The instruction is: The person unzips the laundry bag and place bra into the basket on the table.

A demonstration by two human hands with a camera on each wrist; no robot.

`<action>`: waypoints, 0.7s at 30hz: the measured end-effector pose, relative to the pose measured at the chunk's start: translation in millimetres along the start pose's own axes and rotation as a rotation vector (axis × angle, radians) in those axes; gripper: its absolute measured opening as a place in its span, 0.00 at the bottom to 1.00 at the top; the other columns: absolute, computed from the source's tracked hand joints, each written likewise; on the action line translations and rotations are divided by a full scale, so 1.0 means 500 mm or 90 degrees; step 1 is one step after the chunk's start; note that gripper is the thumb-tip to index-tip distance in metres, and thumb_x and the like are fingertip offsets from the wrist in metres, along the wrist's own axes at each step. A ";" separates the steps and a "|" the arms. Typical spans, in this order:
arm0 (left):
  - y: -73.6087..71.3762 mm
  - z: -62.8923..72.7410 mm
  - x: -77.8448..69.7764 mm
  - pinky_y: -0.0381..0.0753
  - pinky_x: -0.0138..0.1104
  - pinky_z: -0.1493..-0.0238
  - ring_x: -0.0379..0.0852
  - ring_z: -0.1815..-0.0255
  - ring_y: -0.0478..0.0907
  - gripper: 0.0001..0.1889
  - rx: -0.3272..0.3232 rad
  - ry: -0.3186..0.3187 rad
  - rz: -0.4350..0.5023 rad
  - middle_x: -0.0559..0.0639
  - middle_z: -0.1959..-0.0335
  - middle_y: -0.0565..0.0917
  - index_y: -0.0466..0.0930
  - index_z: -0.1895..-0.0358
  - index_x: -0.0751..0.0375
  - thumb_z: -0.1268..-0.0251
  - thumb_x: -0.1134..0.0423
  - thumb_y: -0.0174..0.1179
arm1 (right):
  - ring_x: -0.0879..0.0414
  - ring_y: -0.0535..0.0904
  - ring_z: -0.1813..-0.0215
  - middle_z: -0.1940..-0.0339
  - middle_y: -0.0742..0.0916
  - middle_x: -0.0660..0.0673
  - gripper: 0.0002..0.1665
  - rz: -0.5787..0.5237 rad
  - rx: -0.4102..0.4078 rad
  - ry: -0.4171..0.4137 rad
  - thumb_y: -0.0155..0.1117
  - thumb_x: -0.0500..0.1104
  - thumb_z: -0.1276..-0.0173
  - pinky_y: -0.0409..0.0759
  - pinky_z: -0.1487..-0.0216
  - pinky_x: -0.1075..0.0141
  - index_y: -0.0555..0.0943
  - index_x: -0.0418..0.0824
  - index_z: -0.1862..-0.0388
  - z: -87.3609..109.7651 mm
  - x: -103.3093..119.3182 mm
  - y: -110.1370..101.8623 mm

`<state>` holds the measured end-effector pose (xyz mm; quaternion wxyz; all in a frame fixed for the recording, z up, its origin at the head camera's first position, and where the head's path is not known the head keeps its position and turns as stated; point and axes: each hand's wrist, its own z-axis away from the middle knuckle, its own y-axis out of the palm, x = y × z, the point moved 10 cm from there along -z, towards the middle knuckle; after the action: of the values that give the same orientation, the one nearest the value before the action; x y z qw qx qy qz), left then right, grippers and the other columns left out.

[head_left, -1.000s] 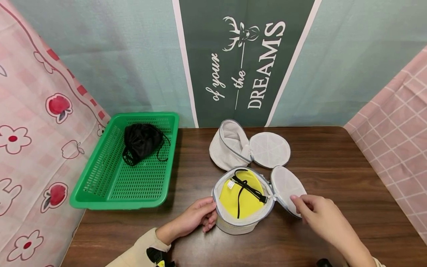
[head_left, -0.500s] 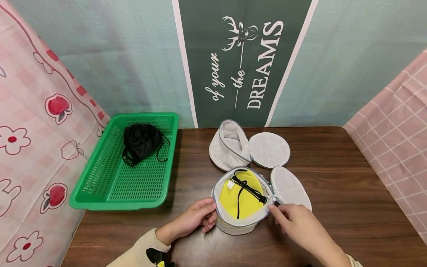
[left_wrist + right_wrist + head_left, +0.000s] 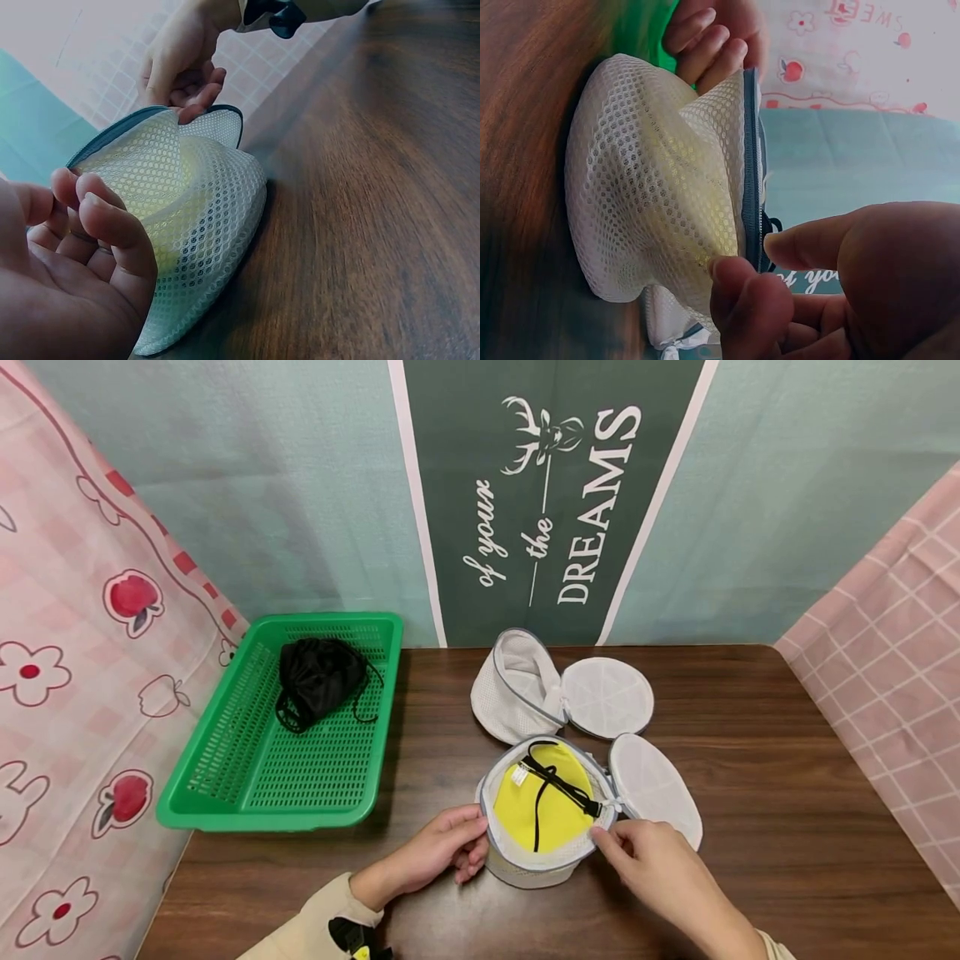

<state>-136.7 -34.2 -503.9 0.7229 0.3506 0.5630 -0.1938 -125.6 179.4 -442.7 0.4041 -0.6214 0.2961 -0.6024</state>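
A white mesh laundry bag with a grey zip rim stands on the table, its round lid folded out to the right. Inside lies a yellow fabric item with black straps and a small white tag. My left hand pinches the bag's rim on the left, thumb on top. On the right side of the rim, my right hand pinches the zip edge between thumb and fingers, as the right wrist view shows. The mesh wall sags between both hands.
Behind stands a second white mesh bag, its round lid lying flat beside it. To the left, a green plastic basket holds a black drawstring pouch. Fabric curtains border the wooden table at the back and sides.
My right hand has left the near bag's lid and moved left to the rim, where it now pinches the edge. The lid has settled outward. My left hand has kept its place.
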 end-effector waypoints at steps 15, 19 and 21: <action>0.002 -0.002 0.000 0.71 0.25 0.79 0.35 0.80 0.69 0.22 0.009 0.002 -0.011 0.46 0.76 0.70 0.59 0.62 0.83 0.15 0.60 0.40 | 0.68 0.58 0.83 0.89 0.62 0.63 0.28 0.027 -0.047 -0.021 0.71 0.46 0.32 0.57 0.80 0.70 0.66 0.55 0.87 -0.001 0.006 0.001; 0.002 -0.001 -0.005 0.71 0.25 0.79 0.35 0.80 0.69 0.22 0.008 0.014 -0.011 0.45 0.76 0.71 0.60 0.61 0.84 0.16 0.61 0.41 | 0.68 0.58 0.83 0.89 0.63 0.63 0.29 0.028 -0.037 -0.020 0.71 0.45 0.32 0.58 0.80 0.71 0.65 0.55 0.88 -0.001 0.006 0.004; 0.003 0.000 -0.010 0.71 0.25 0.79 0.35 0.80 0.69 0.22 0.009 0.021 -0.012 0.45 0.76 0.71 0.61 0.60 0.84 0.16 0.61 0.42 | 0.68 0.57 0.83 0.89 0.62 0.63 0.29 0.027 -0.037 -0.024 0.71 0.45 0.32 0.58 0.80 0.71 0.65 0.55 0.88 -0.001 0.007 0.004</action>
<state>-137.3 -33.7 -498.9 0.7092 0.3535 0.5768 -0.1983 -125.7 175.1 -442.7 0.4038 -0.6379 0.3188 -0.5731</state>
